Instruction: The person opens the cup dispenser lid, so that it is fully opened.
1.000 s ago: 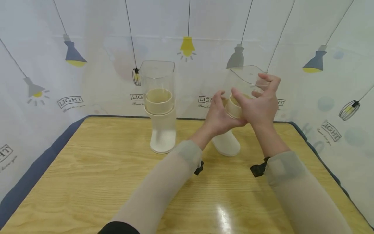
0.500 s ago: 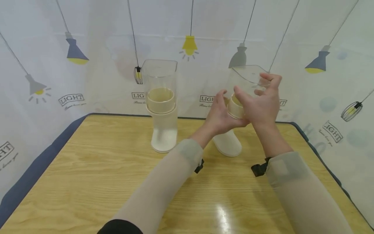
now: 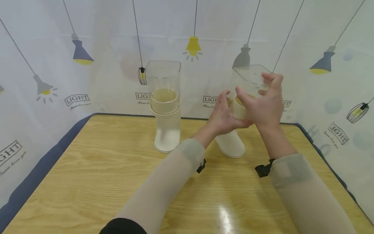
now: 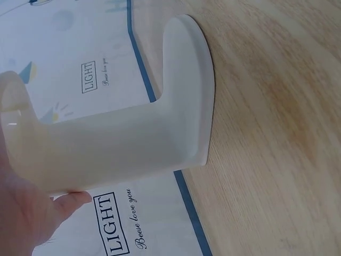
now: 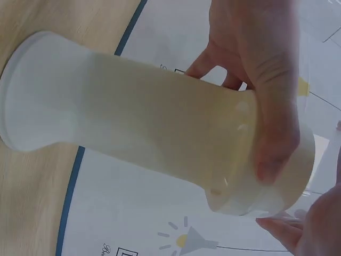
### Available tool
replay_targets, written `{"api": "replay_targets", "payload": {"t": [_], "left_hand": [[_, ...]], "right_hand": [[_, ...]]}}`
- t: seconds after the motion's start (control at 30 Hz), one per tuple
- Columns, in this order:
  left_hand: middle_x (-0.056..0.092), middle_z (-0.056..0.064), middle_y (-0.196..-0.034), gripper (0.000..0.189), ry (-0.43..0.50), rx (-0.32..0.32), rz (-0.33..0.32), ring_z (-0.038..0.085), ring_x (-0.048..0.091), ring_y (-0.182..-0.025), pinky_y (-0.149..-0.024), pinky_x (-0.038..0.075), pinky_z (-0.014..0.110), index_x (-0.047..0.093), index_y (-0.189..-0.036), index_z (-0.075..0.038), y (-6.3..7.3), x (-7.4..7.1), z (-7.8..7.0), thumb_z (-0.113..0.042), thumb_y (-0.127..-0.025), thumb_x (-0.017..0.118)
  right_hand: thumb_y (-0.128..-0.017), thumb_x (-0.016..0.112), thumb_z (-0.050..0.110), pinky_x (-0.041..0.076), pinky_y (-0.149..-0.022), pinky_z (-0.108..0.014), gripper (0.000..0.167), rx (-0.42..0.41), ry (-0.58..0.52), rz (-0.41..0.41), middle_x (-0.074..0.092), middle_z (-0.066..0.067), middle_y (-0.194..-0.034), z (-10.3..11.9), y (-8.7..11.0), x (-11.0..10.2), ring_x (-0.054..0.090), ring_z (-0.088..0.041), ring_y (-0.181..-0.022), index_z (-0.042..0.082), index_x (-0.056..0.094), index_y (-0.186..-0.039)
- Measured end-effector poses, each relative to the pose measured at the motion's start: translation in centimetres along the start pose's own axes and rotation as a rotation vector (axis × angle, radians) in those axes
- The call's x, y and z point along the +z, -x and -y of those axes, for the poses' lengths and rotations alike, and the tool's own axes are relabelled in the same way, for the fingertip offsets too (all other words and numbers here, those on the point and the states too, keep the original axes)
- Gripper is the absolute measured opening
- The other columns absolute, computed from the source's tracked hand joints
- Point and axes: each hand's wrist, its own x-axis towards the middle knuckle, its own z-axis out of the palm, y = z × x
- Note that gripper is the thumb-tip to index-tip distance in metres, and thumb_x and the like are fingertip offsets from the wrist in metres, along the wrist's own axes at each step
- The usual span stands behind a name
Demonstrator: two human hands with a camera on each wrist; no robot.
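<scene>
Two white boot-shaped stands are on the table, each with a cream ring and a clear upper sleeve. My left hand (image 3: 225, 118) grips the right-hand stand (image 3: 230, 144) around its upper part, just under the cream ring (image 3: 239, 109). In the right wrist view the thumb of my left hand (image 5: 272, 117) lies over that ring. My right hand (image 3: 266, 105) holds the clear sleeve (image 3: 249, 73) higher up, its thumb in front and its fingers bent at the far right side. The stand's foot rests on the table, toe toward me.
The other boot-shaped stand (image 3: 167, 139) stands upright to the left, untouched, with its clear sleeve (image 3: 163, 73) on top. Below both lies a wooden table (image 3: 96, 182) with a blue edge. A curtain (image 3: 111, 65) printed with lamps hangs close behind.
The view has shifted slightly, so everything sits a little further right in it. Both hands keep the same hold on the right-hand stand, and the other stand has not moved.
</scene>
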Motion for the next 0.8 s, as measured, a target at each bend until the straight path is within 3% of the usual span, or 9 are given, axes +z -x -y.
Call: {"api": "replay_targets", "payload": {"t": [0.17, 0.33, 0.53, 0.67, 0.8], "left_hand": [[0.046, 0.006, -0.154, 0.135, 0.003, -0.008, 0.008, 0.018, 0.057, -0.13, -0.112, 0.055, 0.036, 0.015, -0.17, -0.02, 0.0, -0.12, -0.05, -0.054, -0.073, 0.101], [0.044, 0.007, -0.155, 0.135, 0.004, 0.012, 0.022, 0.019, 0.055, -0.133, -0.115, 0.053, 0.036, 0.014, -0.17, -0.019, -0.11, -0.22, 0.13, -0.052, -0.073, 0.101], [0.048, 0.005, -0.151, 0.135, 0.022, 0.014, 0.024, 0.017, 0.056, -0.129, -0.114, 0.054, 0.034, 0.017, -0.171, -0.019, -0.26, -0.24, 0.24, -0.051, -0.071, 0.103], [0.047, 0.006, -0.153, 0.136, 0.024, 0.025, 0.051, 0.017, 0.054, -0.132, -0.116, 0.052, 0.033, 0.014, -0.171, -0.018, -0.31, -0.24, 0.13, -0.051, -0.072, 0.102], [0.046, 0.007, -0.157, 0.136, 0.025, 0.04, 0.057, 0.018, 0.054, -0.135, -0.12, 0.05, 0.035, 0.014, -0.172, -0.019, -0.42, -0.37, 0.1, -0.05, -0.073, 0.102]], "right_hand": [[-0.081, 0.085, 0.069, 0.058, -0.106, -0.055, 0.091, 0.037, -0.014, 0.006, 0.056, -0.003, -0.162, 0.24, -0.09, -0.38, 0.07, -0.034, -0.131, 0.029, 0.041, -0.15], [-0.082, 0.084, 0.069, 0.057, -0.103, -0.058, 0.094, 0.011, 0.042, 0.018, 0.053, -0.003, -0.163, 0.37, 0.04, -0.44, 0.069, -0.035, -0.132, 0.025, 0.04, -0.152], [-0.082, 0.085, 0.069, 0.056, -0.107, -0.056, 0.093, 0.024, -0.008, 0.015, 0.055, -0.006, -0.162, 0.32, 0.05, -0.57, 0.069, -0.035, -0.132, 0.027, 0.04, -0.151], [-0.082, 0.084, 0.069, 0.056, -0.105, -0.057, 0.096, 0.01, 0.037, 0.014, 0.052, -0.005, -0.164, 0.29, 0.22, -0.77, 0.068, -0.036, -0.132, 0.024, 0.039, -0.154], [-0.083, 0.084, 0.069, 0.055, -0.105, -0.054, 0.094, 0.038, 0.003, 0.006, 0.053, -0.005, -0.165, 0.52, 0.12, -0.99, 0.068, -0.033, -0.13, 0.026, 0.038, -0.153]]}}
